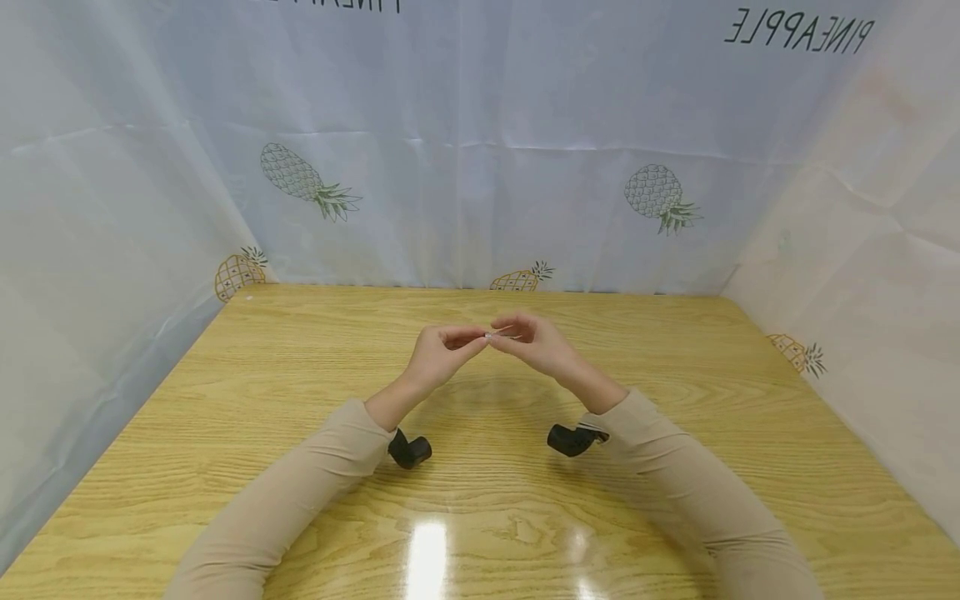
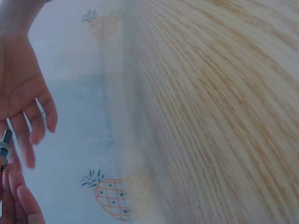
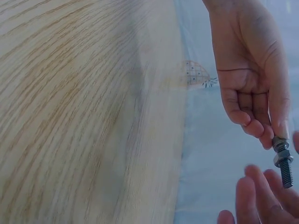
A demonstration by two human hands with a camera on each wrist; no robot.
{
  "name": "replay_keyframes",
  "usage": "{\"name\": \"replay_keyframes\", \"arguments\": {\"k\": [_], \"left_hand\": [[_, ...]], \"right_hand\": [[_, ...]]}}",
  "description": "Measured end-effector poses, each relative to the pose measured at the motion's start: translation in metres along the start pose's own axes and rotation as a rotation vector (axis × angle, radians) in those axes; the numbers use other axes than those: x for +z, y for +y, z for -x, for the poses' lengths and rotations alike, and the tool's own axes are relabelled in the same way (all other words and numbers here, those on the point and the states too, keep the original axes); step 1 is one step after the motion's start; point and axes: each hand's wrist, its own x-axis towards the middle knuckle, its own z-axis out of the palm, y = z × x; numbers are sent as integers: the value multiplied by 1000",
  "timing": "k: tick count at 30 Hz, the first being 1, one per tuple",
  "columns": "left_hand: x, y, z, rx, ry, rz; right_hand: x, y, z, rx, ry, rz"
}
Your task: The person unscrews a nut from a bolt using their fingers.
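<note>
Clearly, both hands are up above the wooden surface (image 1: pixel 480 517), fingertips nearly meeting, with a small metal bolt (image 3: pixel 287 176) between them. It is the left hand (image 1: pixel 442 357) that has it — thumb and fingertips pinch one end, the remaining fingers curled in toward the palm, as the right wrist view shows. The threaded shank sticks out from that pinch toward the right hand (image 1: pixel 538 346), and a nut (image 3: pixel 283 159) sits partway along it, so a length of bare thread shows beyond. The right hand is much looser: its fingers are extended, slightly bent and a little spread, with the thumb apart from them in the head view. Those fingertips are just beside the bolt — whether any of them touches the nut or the thread, I cannot tell. Both arms wear beige sleeves (image 1: pixel 300 492), and a black device (image 1: pixel 573 439) shows by the right cuff, a second black device (image 1: pixel 410 452) by the left. Behind the surface hangs a pale curtain (image 1: pixel 480 208) printed with pineapples (image 1: pixel 654 190)
</note>
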Motion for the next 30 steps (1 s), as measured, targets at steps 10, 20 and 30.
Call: {"name": "replay_keyframes", "arguments": {"k": [10,20,30], "left_hand": [[1,-3,-1,4,-1,3],[0,1,1,-5,-6,5],[1,0,1,2,5,9]], "right_hand": [[0,3,-2,15,11,14],[0,2,0,-4,0,4],[0,1,0,-10,23,29]]}}
